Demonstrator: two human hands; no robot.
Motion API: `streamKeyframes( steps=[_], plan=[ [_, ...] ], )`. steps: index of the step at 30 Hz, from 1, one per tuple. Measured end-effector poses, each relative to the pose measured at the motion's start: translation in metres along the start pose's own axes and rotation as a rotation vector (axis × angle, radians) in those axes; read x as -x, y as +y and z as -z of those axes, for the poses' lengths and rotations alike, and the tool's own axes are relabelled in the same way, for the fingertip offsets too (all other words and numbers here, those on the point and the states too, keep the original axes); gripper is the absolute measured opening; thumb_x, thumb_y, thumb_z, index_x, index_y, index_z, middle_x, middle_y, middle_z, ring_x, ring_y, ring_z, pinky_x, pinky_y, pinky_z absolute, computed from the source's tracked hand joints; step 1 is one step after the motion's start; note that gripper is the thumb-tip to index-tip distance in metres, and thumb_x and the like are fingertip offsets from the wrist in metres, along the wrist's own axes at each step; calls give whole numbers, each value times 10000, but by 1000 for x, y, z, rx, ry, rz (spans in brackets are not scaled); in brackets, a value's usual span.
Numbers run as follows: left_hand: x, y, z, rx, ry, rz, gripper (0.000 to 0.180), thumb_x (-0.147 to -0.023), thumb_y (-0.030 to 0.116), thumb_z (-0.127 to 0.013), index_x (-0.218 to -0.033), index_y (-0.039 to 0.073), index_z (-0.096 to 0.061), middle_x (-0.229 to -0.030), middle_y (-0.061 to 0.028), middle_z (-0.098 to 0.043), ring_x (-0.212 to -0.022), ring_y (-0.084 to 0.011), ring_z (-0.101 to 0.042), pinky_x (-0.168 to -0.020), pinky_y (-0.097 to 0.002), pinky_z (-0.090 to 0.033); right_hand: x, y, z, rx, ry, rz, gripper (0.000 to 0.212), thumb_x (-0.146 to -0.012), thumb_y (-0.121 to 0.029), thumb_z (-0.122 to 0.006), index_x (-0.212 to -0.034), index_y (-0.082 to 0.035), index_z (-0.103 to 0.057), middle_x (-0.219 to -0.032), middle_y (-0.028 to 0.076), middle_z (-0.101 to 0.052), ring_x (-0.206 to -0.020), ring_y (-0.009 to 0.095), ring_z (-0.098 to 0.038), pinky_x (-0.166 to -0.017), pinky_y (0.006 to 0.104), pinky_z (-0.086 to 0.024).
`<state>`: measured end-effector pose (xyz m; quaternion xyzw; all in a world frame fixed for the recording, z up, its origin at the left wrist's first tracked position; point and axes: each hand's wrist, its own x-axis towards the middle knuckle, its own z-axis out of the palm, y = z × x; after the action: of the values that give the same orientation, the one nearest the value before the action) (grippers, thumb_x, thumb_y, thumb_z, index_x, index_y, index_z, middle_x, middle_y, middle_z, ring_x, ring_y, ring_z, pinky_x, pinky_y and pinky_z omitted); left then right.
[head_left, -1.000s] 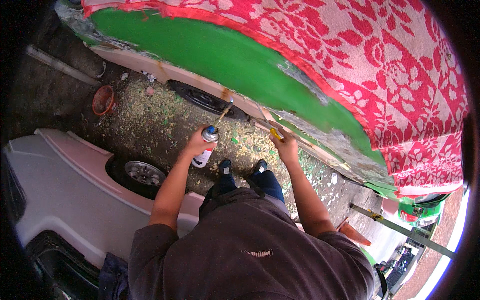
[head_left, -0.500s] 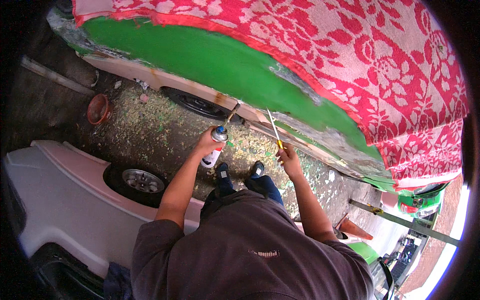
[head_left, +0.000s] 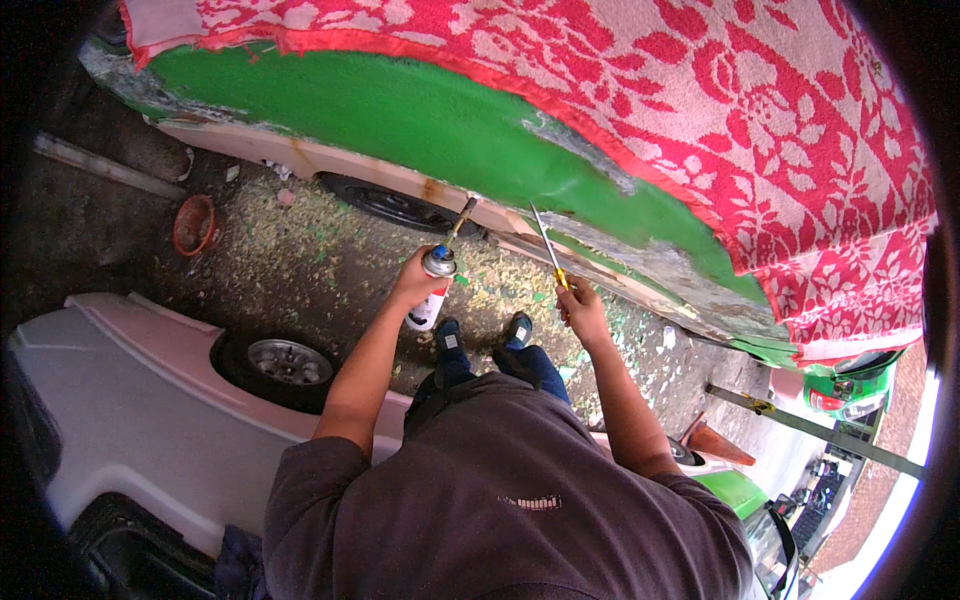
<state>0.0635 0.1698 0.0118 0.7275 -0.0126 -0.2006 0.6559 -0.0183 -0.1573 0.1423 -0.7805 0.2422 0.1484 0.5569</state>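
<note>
Left hand closed round a gas torch; right hand gripping a yellow-handled tool, tip near the car panel ahead; work judged partial: grey patches right of the grip, green paint left beyond both hands; flame and tip contact not discernible; panel top hidden under a towel.

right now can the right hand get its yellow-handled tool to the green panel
Probably yes: the right hand holds the yellow-handled tool with its tip at or near the lower edge of the green panel, with nothing seen between them. The patterned cloth hangs higher up, clear of that spot.
</note>
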Motion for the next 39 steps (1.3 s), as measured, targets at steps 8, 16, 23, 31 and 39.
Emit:
streamKeyframes(
  steps=[8,16,23,31,39],
  plan=[
    [6,4,-10,-56,-12,14,591,-666,66,-817,-1194,41,-553,-1083,-80,-666,-1003,-184,-638,-887,-355,-508,-9,15,-3,327,4,205,444,-906,-256,-659,-1253,5,-567,-902,218,-701,-751,301,-692,-678,387,-532],
    [29,22,13,-33,142,74,647,-637,75,-828,-1213,28,-537,-1084,-97,-668,-998,-199,-647,-882,-362,-514,-30,-31,-40,563,94,502,450,-904,-250,-632,-1338,-151,-564,-1083,269,-646,-1002,446,-625,-845,477,-511],
    [39,1,34,35,129,43,614,-647,75,-826,-1194,26,-550,-1077,-92,-658,-1006,-191,-638,-892,-354,-503,-36,-57,-67,663,73,457,403,-919,-270,-609,-1314,-190,-599,-1005,257,-669,-914,435,-650,-789,493,-524],
    [50,33,32,-20,119,62,628,-644,83,-829,-1203,16,-550,-1089,-91,-657,-1006,-186,-636,-900,-355,-506,-38,-62,-76,721,127,386,360,-921,-285,-604,-1272,-208,-629,-1038,223,-674,-922,414,-655,-783,498,-529],
    [52,23,44,-92,138,124,712,-635,94,-844,-1263,18,-517,-1136,-110,-645,-1051,-202,-625,-923,-362,-497,-37,-59,-75,668,142,534,368,-900,-231,-634,-1262,-163,-632,-1194,170,-643,-990,405,-638,-824,475,-525]
  ],
)
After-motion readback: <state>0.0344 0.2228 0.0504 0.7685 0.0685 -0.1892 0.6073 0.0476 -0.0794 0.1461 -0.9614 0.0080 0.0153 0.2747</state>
